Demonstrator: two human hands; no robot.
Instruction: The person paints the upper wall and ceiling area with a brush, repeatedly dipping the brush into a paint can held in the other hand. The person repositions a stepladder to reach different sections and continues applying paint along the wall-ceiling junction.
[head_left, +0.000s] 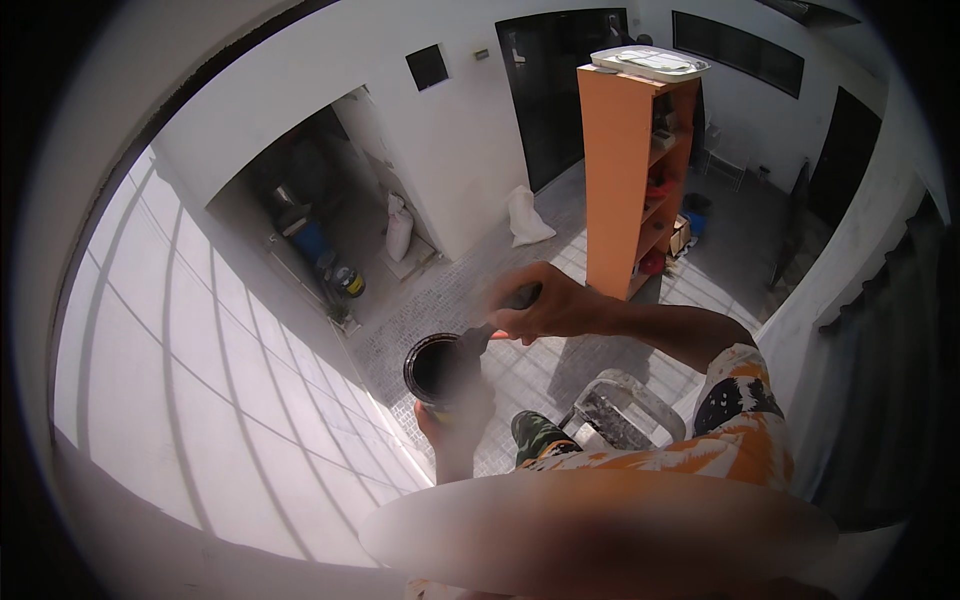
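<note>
My left hand (452, 425) is wrapped round an open round can (411, 372) and holds it up from below. The can has a dark rim and a dark inside; its contents cannot be made out. Above and to the right of it, my right hand (550, 302) is closed on the handle of a paintbrush (472, 342). The brush points down and left, with its dark head at the can's right rim. Haze blurs this spot, so I cannot tell whether the bristles touch the can.
A paint-spattered ladder top (625, 410) stands just below my right arm. An orange shelf unit (615, 180) with a white tray (650, 63) on top rises beyond. A sunlit white wall (230, 380) runs along the left. White sacks (527, 218) lie farther off on the paved floor.
</note>
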